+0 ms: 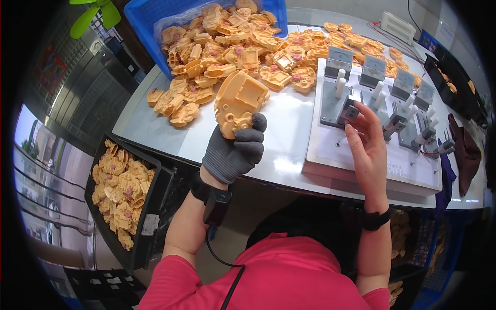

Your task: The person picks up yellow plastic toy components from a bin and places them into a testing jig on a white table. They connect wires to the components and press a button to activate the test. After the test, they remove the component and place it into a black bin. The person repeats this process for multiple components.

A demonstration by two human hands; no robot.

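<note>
My left hand point(240, 147), in a dark grey glove, grips an orange plastic housing point(240, 98) by its lower end. The housing is tilted upward, showing a rectangular recess and several round bosses. My bare right hand point(368, 142) is at the test fixture point(330, 150), a white board with several meters and white posts. Its thumb and index finger close on a small black block point(350, 109) at the fixture's left station. The other fingers are partly curled behind. Beside that block stand two white posts point(340, 86), with a meter point(339, 58) behind them.
A blue bin point(142, 31) lies tipped at the back, its orange housings point(206, 57) spilling over the table point(281, 121). More housings fill a black crate point(155, 178) at lower left. Dark cloth point(463, 155) and a black tray point(444, 70) are at right. A cable point(227, 264) hangs from my left wrist.
</note>
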